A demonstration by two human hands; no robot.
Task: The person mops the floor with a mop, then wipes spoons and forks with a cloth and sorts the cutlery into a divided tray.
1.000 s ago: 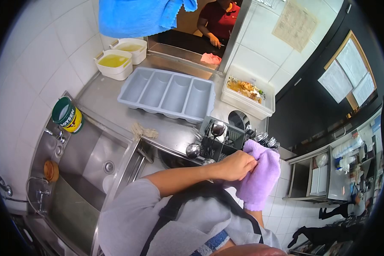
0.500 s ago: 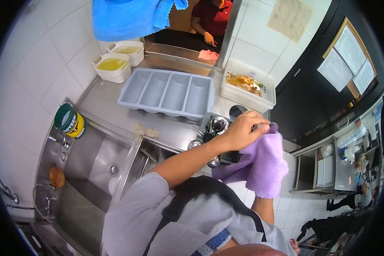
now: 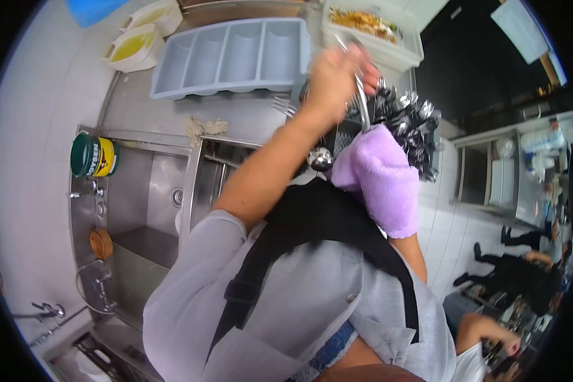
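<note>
My left hand, blurred by motion, is closed around a long metal utensil above the cutlery. The utensil's lower end meets a purple cloth. That cloth covers my right hand, whose fingers are hidden; only the forearm shows below it. Just right of the utensil, a lot of metal cutlery stands bunched together. A round shiny ladle lies beside the cloth on the left, and fork tines stick out near my left wrist.
A grey four-compartment tray lies on the steel counter, near a food-scrap container and two white tubs with yellow liquid. At left are a sink, a green-yellow bucket and a crumpled beige cloth. People are at lower right.
The view has tilted down and shifted. My left hand has moved up from the cloth, and a long utensil now shows between them. More cutlery is visible on the right.
</note>
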